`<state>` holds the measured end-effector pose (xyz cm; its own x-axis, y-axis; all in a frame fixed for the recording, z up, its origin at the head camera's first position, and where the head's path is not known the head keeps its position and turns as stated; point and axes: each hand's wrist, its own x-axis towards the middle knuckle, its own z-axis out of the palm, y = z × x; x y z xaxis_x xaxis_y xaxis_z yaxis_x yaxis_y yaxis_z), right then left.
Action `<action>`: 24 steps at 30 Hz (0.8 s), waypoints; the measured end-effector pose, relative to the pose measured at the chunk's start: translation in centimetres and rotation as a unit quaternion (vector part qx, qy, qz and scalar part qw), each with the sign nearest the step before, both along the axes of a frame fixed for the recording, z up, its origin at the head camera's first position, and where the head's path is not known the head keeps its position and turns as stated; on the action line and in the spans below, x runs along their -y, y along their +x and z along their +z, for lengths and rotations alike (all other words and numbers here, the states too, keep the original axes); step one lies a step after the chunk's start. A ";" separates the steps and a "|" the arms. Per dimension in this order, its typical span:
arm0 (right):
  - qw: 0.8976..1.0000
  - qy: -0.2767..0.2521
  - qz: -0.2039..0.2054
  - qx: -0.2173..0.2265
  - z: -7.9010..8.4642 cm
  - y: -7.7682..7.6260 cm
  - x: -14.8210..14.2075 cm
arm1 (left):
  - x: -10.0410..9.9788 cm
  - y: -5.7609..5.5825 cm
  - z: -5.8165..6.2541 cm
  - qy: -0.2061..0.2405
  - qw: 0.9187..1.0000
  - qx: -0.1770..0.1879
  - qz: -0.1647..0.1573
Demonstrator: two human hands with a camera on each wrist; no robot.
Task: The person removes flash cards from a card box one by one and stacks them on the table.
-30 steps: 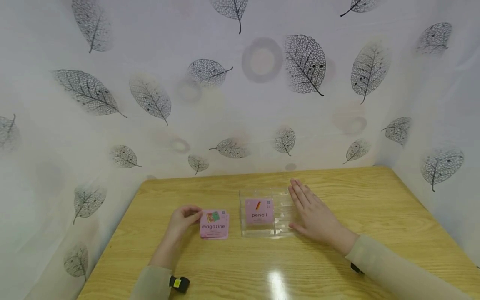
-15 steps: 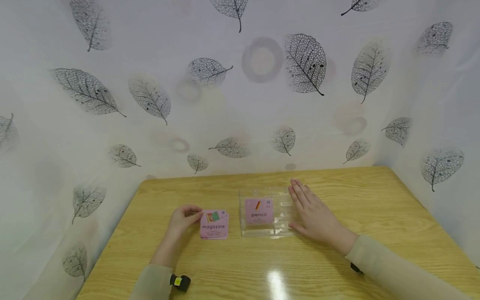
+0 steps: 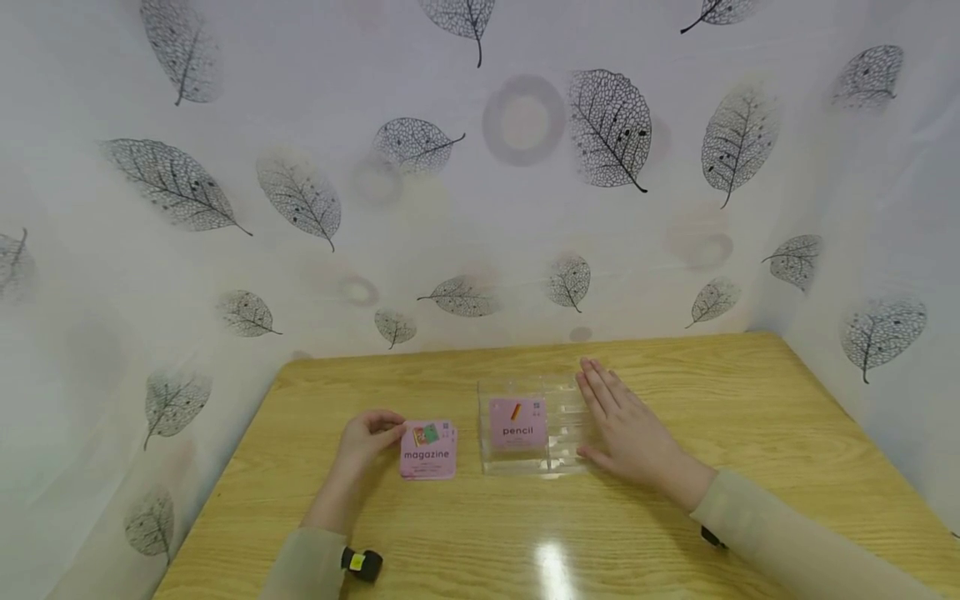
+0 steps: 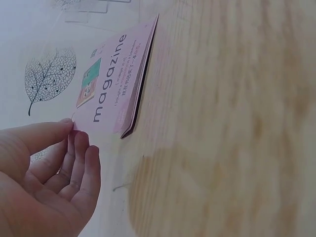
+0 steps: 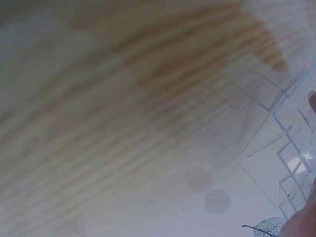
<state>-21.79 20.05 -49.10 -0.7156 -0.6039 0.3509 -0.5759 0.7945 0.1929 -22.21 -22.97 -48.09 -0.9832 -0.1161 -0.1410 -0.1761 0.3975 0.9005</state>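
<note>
A stack of pink word cards [image 3: 428, 454], the top one reading "magazine" with a small green and red picture, lies on the wooden table. My left hand [image 3: 367, 440] pinches its upper left corner between thumb and fingers; the left wrist view shows the thumb on top of the magazine card [image 4: 106, 81]. To the right is a clear plastic divided box [image 3: 515, 465], whose left compartment holds a pink card [image 3: 518, 423] reading "pencil". My right hand [image 3: 633, 429] lies with straight fingers along the box's right side, covering part of it. The right wrist view catches only the box's edge [image 5: 269, 116].
The wooden table [image 3: 465, 533] reaches back to a pale cloth backdrop [image 3: 480, 217] printed with dark leaves, which also closes off both sides. A dark wrist strap with a small black device [image 3: 363, 565] sits at the left sleeve.
</note>
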 end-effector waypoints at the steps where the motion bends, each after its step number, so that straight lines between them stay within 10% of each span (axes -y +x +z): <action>1: 1.000 0.000 0.001 -0.002 0.0 0.0 0.0 | 0.0 0.0 0.0 0.000 1.000 0.001 0.000; 24: 1.000 0.008 -0.001 0.000 -0.1 -0.1 0.0 | -0.1 -0.3 -0.1 -0.022 1.000 0.013 0.009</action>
